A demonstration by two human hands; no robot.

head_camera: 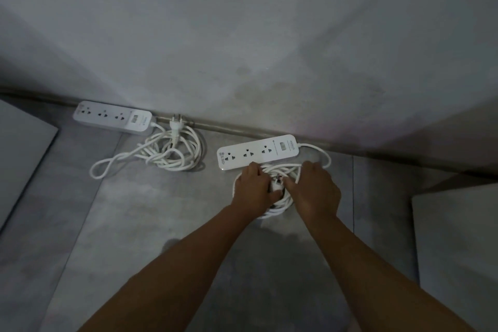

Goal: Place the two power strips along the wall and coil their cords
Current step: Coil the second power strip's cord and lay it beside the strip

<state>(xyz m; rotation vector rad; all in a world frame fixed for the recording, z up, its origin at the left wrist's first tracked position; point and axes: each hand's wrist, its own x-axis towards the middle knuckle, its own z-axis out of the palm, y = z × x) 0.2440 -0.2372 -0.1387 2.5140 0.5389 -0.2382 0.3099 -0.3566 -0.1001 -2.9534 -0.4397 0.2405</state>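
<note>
Two white power strips lie on the grey floor by the wall. The left strip [113,118] lies against the skirting, its white cord [172,152] in a loose heap beside it with the plug [176,122] pointing at the wall and one loop trailing left. The right strip [257,152] lies a little off the wall. Its cord [277,210] is gathered in a round coil just in front of it. My left hand [252,191] grips the coil's left side. My right hand [314,191] holds the coil's right side, fingers by the plug [277,182] at the coil's middle.
A grey wall [256,48] meets the floor along a dark skirting [237,129]. Pale flat panels sit at the far left [18,159] and at the right [458,237]. Bare grey floor [148,224] stretches in front of the strips.
</note>
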